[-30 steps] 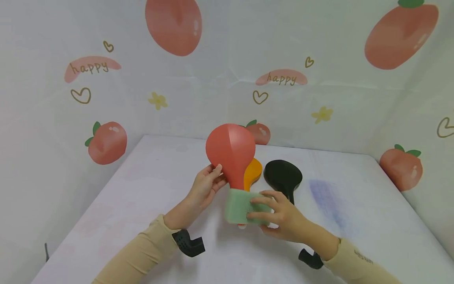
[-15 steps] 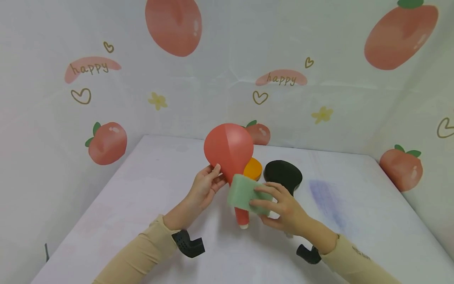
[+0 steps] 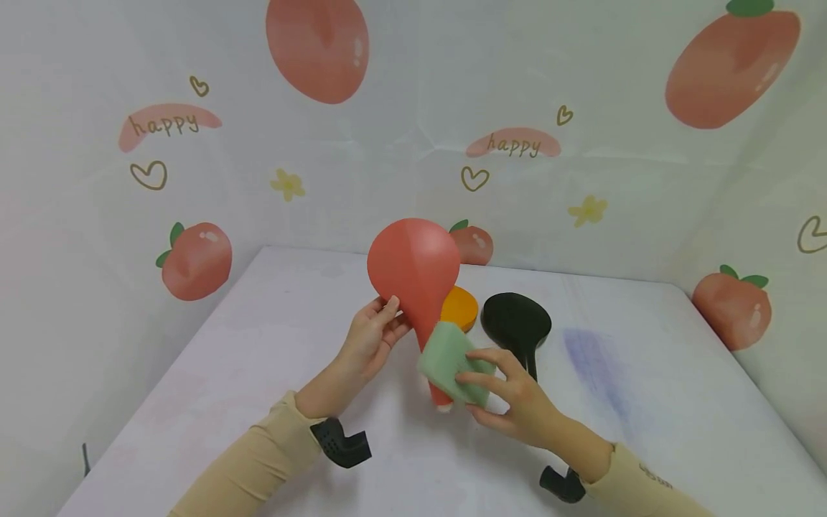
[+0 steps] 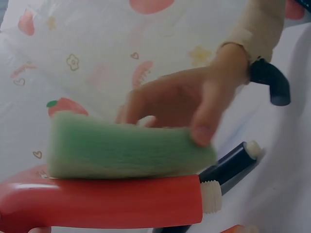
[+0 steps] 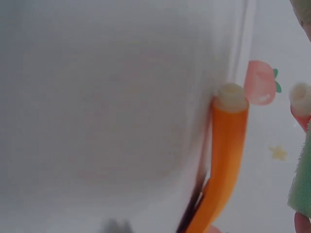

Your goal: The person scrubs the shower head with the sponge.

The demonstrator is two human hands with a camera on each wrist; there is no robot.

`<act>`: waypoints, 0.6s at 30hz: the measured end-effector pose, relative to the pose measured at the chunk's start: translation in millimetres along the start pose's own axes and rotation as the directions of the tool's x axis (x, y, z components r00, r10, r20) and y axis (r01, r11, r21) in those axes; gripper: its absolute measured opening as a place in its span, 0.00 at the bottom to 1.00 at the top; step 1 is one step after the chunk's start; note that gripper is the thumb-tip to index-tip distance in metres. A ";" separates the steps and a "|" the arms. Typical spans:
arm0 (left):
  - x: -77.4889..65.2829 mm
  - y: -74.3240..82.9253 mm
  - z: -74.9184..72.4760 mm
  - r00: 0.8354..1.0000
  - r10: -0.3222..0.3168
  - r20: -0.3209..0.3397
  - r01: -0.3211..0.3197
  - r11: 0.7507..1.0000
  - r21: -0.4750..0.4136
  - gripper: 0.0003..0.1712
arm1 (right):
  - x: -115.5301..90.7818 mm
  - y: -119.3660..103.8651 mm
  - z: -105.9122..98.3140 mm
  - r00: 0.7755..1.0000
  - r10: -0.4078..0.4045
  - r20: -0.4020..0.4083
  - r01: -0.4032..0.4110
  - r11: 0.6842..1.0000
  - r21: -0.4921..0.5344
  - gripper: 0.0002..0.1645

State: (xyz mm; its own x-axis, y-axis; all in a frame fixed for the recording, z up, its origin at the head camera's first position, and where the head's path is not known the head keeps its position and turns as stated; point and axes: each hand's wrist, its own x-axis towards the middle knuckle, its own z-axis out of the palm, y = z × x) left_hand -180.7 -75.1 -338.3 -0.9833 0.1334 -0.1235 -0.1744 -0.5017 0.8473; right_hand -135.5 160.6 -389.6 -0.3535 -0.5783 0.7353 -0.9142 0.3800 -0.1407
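My left hand (image 3: 370, 339) grips a red handheld shower head (image 3: 412, 260) near its neck, thumb in front. The shower head is raised over the table, round end up, handle slanting down to a white threaded end. In my right hand (image 3: 525, 403) is a pale green sponge (image 3: 446, 357), pinched between thumb and fingers. The sponge overlaps the handle in the head view. Seen from the left wrist, the sponge (image 4: 126, 153) lies along the red handle (image 4: 126, 203), right at its surface. The right wrist view catches only the sponge's edge (image 5: 302, 187).
Behind the red one, an orange shower head (image 3: 461, 309) lies on the white table (image 3: 271, 301), partly hidden. To its right is a black shower head (image 3: 515, 316). A patterned cloth backdrop (image 3: 388, 165) rises at the table's far edge.
The sponge has gone up along the red handle, then partly down again, and has tilted. The red shower head has shifted slightly left and leans more. Both grips stay the same.
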 end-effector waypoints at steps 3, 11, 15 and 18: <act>0.1 3.1 0.7 1.000 0.013 -0.022 -0.014 1.000 -0.026 0.21 | -8.2 -3.2 1.6 0.999 -0.047 0.018 0.047 0.999 0.005 0.16; -1.2 3.5 2.1 0.999 0.004 -0.036 -0.006 0.998 -0.059 0.17 | -5.2 -2.6 1.0 0.998 -0.039 -0.050 0.038 0.999 -0.019 0.18; -0.8 -1.5 2.6 1.000 -0.004 0.002 0.004 0.997 -0.076 0.15 | 4.7 -2.7 1.2 0.990 0.099 -0.103 -0.094 0.995 0.045 0.22; -1.1 -4.3 3.9 0.999 -0.005 0.034 0.007 0.996 -0.083 0.15 | 11.3 -5.0 2.3 0.969 0.209 -0.130 -0.195 0.974 0.113 0.24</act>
State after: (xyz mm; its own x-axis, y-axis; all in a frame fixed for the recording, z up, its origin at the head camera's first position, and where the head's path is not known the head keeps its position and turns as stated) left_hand -178.7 -69.8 -339.8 -0.9802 0.1646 -0.1098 -0.1854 -0.5702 0.8003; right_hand -135.4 150.5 -382.1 -0.5083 -0.3872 0.7692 -0.8440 0.4018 -0.3554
